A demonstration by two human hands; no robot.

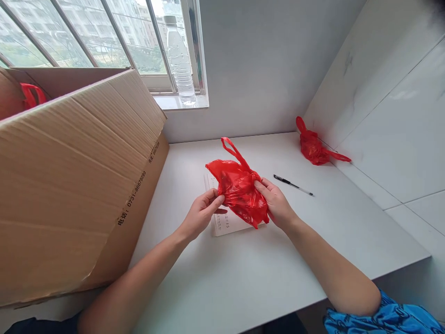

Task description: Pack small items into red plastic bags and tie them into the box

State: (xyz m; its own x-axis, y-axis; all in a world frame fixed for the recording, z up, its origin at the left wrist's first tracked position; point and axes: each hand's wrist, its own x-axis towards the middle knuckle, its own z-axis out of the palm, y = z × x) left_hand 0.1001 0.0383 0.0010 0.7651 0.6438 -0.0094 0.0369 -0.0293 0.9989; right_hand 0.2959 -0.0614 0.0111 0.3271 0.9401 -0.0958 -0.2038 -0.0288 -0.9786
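Observation:
A crumpled red plastic bag is held just above the white tabletop between both hands. My left hand pinches its left edge with thumb and fingers. My right hand grips its right side, fingers closed on the plastic. One bag handle loops up at the back. Under the bag lies a small sheet of paper with printed lines, partly hidden by the bag.
A large open cardboard box fills the left side, with something red inside. A second red bag lies at the far right by the wall. A black pen lies right of my hands. A water bottle stands on the windowsill.

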